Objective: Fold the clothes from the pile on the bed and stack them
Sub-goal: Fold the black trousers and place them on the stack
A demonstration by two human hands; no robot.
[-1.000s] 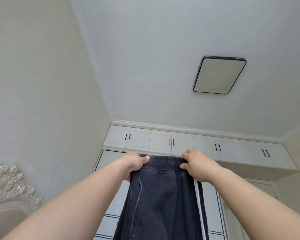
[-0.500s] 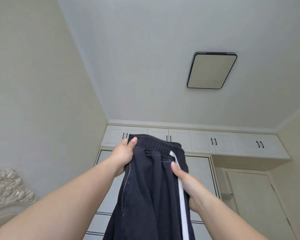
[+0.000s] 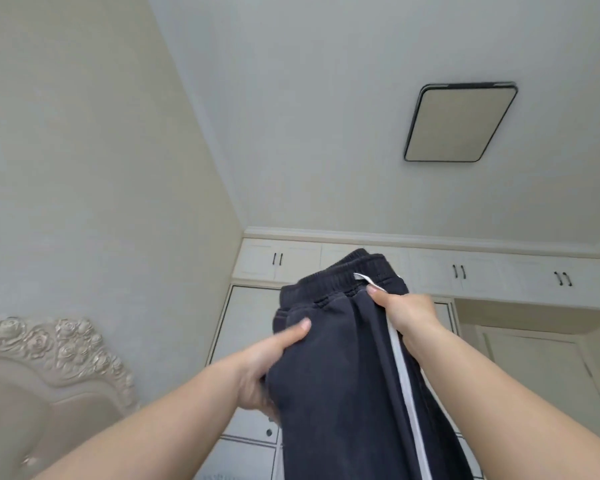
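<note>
Dark navy sweatpants (image 3: 343, 368) with a white side stripe hang in front of me, held up in the air, elastic waistband at the top. My left hand (image 3: 267, 362) grips the left edge of the pants a little below the waistband, thumb laid across the front of the fabric. My right hand (image 3: 406, 313) holds the right side just under the waistband at the white stripe, thumb on the front. The legs drop out of view at the bottom. The bed and the pile of clothes are hidden below the frame.
A white built-in wardrobe (image 3: 430, 268) with upper cabinets fills the far wall. A carved cream headboard (image 3: 45, 348) stands at the lower left. A square ceiling light (image 3: 459, 121) is overhead. A door (image 3: 548, 379) is at the right.
My left hand slid down from the waistband to the left edge of the pants. My right hand rose to just under the waistband. The waistband now sits folded narrower between both hands.
</note>
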